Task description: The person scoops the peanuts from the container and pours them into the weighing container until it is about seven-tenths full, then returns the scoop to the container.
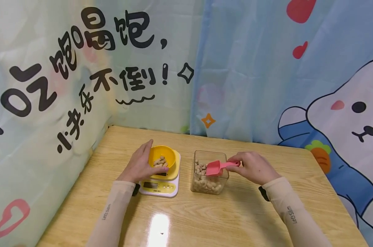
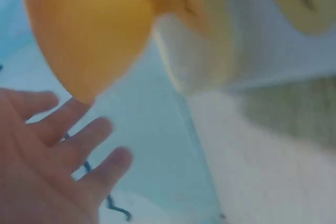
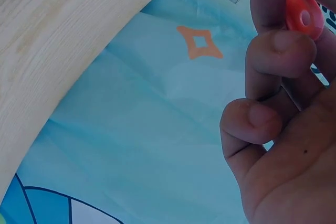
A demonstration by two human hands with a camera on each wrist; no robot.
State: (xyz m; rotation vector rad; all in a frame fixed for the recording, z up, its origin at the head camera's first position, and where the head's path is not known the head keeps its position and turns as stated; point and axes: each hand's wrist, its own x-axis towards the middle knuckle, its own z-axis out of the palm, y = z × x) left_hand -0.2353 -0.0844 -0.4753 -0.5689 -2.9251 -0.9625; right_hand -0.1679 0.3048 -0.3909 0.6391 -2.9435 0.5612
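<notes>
A yellow bowl (image 1: 161, 150) with several peanuts (image 1: 160, 162) in it stands on a yellow-and-white kitchen scale (image 1: 159, 188). Around the bowl's left side is my left hand (image 1: 139, 164), thumb at the front. In the left wrist view its fingers (image 2: 86, 137) are spread and fairly straight, with one fingertip against or very near the bowl. My right hand (image 1: 253, 168) pinches the handle of a pink scoop (image 1: 213, 168). The scoop's head is inside a clear square container (image 1: 194, 185), at the peanuts (image 1: 206, 185) there. What the scoop holds is hidden.
All of it stands on a wooden table (image 1: 186, 219), the container right of the scale with a gap between. A printed curtain (image 1: 236, 85) hangs along the table's back and sides. The container's walls rise above the peanuts.
</notes>
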